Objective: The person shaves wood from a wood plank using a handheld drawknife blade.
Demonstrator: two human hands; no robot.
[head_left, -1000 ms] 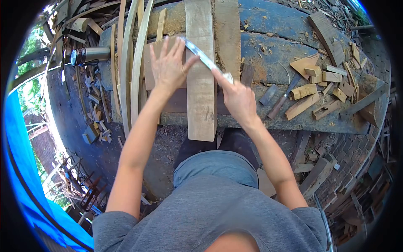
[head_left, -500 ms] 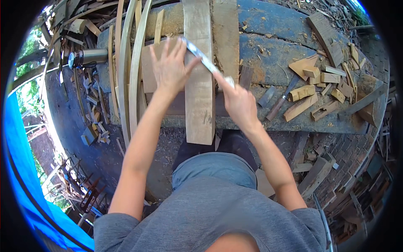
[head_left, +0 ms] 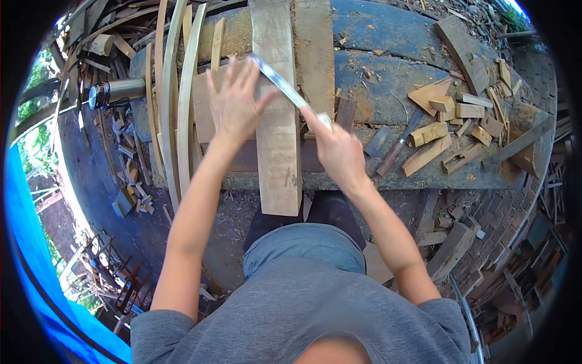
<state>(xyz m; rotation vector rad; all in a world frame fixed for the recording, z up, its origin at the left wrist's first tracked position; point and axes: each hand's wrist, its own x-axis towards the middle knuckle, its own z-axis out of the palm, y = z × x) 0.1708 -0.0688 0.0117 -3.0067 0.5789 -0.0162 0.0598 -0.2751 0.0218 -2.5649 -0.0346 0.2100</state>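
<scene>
My right hand [head_left: 341,155] is wrapped round the handle end of a long, narrow metal tool [head_left: 280,83], index finger stretched along it. The tool slants up and left across a thick wooden plank [head_left: 277,164]. My left hand [head_left: 235,103], slightly blurred, has its fingers spread near the tool's far tip, at the plank's left edge. Whether it touches the tool cannot be made out. Beside the plank on the right lies another wide board [head_left: 315,54]. A flat brown board [head_left: 203,103] is partly hidden behind my left hand.
Curved wooden strips [head_left: 189,91] and a metal flask [head_left: 124,90] are at the left. On the right of the worktable [head_left: 388,79] lie wood offcuts [head_left: 429,133], a chisel with a wooden handle [head_left: 391,156], a curved board [head_left: 462,51] and a saw [head_left: 518,148].
The view has shifted slightly, so the table and plank appear a little further left. Both hands keep nearly the same pose, the right still holding the tool.
</scene>
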